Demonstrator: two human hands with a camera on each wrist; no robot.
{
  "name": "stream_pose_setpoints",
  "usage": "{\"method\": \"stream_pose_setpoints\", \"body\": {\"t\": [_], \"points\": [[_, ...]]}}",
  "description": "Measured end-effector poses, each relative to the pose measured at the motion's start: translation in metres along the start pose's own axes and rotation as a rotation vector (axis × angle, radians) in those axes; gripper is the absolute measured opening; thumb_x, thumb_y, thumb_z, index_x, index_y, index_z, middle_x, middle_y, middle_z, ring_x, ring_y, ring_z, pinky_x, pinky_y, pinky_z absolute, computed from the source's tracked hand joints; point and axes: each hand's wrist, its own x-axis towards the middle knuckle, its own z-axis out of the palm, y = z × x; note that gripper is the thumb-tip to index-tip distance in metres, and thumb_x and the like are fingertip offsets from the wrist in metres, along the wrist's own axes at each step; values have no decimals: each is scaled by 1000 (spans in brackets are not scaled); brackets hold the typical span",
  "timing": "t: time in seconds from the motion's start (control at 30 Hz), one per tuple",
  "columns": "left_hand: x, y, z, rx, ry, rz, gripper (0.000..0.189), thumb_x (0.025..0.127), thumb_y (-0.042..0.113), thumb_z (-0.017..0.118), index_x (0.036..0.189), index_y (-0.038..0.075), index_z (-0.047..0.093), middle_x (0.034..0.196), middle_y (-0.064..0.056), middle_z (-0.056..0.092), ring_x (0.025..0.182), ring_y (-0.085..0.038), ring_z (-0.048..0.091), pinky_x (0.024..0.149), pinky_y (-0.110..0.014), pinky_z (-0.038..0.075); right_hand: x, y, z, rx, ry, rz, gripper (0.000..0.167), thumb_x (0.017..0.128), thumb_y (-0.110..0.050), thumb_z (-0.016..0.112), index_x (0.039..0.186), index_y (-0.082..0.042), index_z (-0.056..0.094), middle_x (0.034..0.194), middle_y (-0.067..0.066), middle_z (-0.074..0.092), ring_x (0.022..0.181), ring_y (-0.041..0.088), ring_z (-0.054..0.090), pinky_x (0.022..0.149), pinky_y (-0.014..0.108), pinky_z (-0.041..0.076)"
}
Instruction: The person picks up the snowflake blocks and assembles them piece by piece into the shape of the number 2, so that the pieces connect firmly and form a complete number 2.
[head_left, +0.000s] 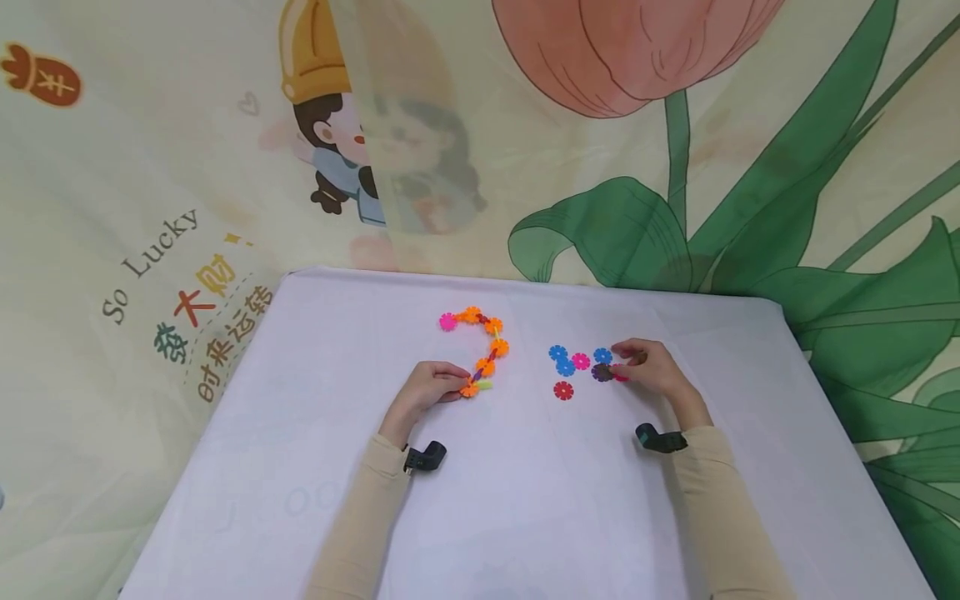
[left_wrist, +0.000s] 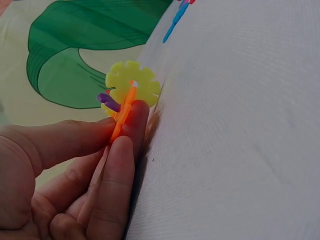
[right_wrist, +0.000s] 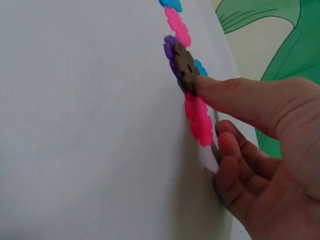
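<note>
My left hand pinches an orange notched plastic disc between thumb and fingers. This disc sits at the near end of a curved chain of interlocked discs, mostly orange, with purple and yellow ones and a pink disc at the far end. A yellow disc is slotted into the orange one. With its thumb, my right hand touches a brown disc, which overlaps a purple disc. Its other fingers stay apart, loosely bent. Beside the thumb lies a pink disc.
Left of the right hand lie loose discs: blue discs, a pink disc and a red disc. Another blue disc is near the right fingertips. A white cloth covers the table; a printed curtain hangs behind it.
</note>
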Motion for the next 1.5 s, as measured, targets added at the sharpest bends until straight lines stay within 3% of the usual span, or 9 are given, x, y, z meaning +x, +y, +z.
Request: {"method": "stream_pose_setpoints", "body": {"t": [0.63, 0.83, 1.07, 1.27, 1.37, 1.5], "points": [[-2, -1, -3, 19, 22, -27, 16, 89, 7, 71, 103, -2, 73, 91, -9, 72, 75, -12, 66, 71, -24, 57, -2, -1, -3, -18, -77, -67, 56, 83, -4, 77, 135, 2, 55, 130, 24, 54, 108, 35, 53, 87, 40, 51], [-2, -1, -3, 16, 18, -24, 16, 90, 6, 71, 103, -2, 73, 95, -11, 72, 78, -13, 67, 72, -25, 57, -4, -3, -3, -13, -72, -46, 52, 88, -9, 74, 135, 1, 55, 129, 24, 55, 111, 38, 52, 91, 44, 51], [-1, -2, -3, 12, 2, -20, 18, 89, 7, 71, 104, -2, 73, 97, -11, 73, 79, -13, 68, 73, -25, 57, -1, -22, 17, -150, 68, -79, 43, 91, -26, 72, 124, 1, 64, 114, 22, 56, 106, 38, 53, 88, 48, 51], [-2, -1, -4, 12, -3, 3, 19, 87, 5, 73, 105, -3, 72, 93, -12, 73, 77, -14, 68, 73, -26, 57, 11, -54, 44, -256, 86, -142, 46, 87, -34, 74, 119, -1, 69, 102, 19, 56, 94, 32, 55, 76, 42, 50], [-3, 0, -3, 7, -6, -4, 20, 87, 5, 73, 105, -3, 72, 92, -12, 74, 77, -14, 69, 73, -26, 57, 17, -61, 55, -283, 100, -118, 43, 87, -34, 75, 117, -2, 71, 96, 16, 55, 87, 28, 53, 69, 36, 46], [-3, 1, -2, 5, -7, -13, 20, 87, 5, 74, 106, -3, 72, 92, -11, 74, 76, -14, 68, 72, -25, 57, 21, -64, 62, -277, 103, -89, 34, 87, -28, 76, 112, -4, 74, 95, 15, 54, 87, 26, 52, 68, 33, 45]]}}
